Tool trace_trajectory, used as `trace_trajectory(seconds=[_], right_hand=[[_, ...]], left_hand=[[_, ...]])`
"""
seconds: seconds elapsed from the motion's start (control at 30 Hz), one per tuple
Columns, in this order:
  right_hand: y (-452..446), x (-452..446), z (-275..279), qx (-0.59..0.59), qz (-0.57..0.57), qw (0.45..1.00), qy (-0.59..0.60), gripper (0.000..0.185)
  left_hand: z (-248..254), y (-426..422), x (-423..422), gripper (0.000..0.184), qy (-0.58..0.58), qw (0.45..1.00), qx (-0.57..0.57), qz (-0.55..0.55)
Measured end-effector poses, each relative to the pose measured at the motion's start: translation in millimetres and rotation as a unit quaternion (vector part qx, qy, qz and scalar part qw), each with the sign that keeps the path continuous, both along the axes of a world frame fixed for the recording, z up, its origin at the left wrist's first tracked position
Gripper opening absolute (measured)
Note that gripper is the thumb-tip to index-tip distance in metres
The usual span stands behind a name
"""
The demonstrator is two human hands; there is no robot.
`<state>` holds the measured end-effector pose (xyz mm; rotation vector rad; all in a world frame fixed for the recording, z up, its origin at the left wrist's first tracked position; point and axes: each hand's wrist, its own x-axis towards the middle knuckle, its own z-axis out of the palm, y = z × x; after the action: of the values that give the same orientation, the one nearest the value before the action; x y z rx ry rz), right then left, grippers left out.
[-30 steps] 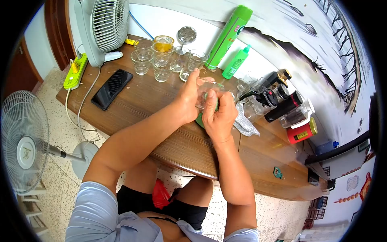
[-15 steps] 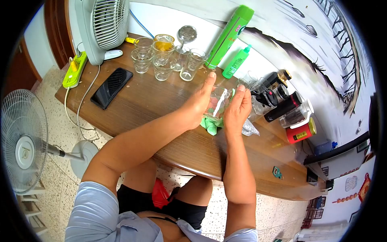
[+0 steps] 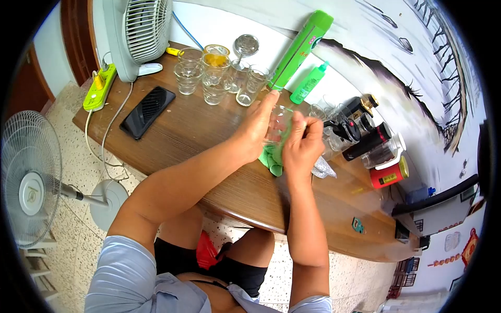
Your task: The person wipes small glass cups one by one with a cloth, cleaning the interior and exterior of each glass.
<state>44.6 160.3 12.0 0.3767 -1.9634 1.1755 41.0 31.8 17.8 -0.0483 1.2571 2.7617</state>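
Note:
A clear drinking glass [image 3: 279,121] is held above the table between my two hands. My left hand [image 3: 252,128] wraps its left side, thumb pointing up along the rim. Against the glass's right side, my right hand [image 3: 302,146] is closed with curled fingers, pinching a green cloth [image 3: 271,159]. The cloth hangs below the glass, and part of it shows through the glass wall. My fingertips on the far side of the glass are mostly hidden. Just beyond my hands stand several clear glasses [image 3: 214,86] grouped together.
At the back are a green spray can [image 3: 302,49] and a green bottle [image 3: 309,83]. Jars, a black flask [image 3: 368,141] and a red tin [image 3: 389,173] line the right. A black phone [image 3: 147,112], power strip [image 3: 99,86] and fan [image 3: 138,36] sit left.
My right hand has turned, its fingers now more curled on the cloth. The hanging cloth has shifted and the pale streak on the glass no longer shows. The view has moved slightly.

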Motion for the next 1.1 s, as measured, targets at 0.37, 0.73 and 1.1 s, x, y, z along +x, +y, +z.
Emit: trace_trajectory(seconds=[0.37,0.73,1.1], right_hand=[[-10.9,6.6,-0.3,0.154,-0.047,0.982,0.099,0.027],[-6.4,-0.8,-12.2,0.069,-0.011,0.997,-0.043,0.037],[19.2,-25.6,-7.4,-0.055,-0.017,0.992,-0.115,0.043]], left_hand=[[-14.8,6.3,-11.0,0.045,0.013,1.000,0.009,-0.007],[-13.0,7.4,-7.8,0.058,-0.038,0.998,-0.012,0.050],[-14.5,-1.9,-14.6,0.055,-0.068,0.994,0.060,-0.053]])
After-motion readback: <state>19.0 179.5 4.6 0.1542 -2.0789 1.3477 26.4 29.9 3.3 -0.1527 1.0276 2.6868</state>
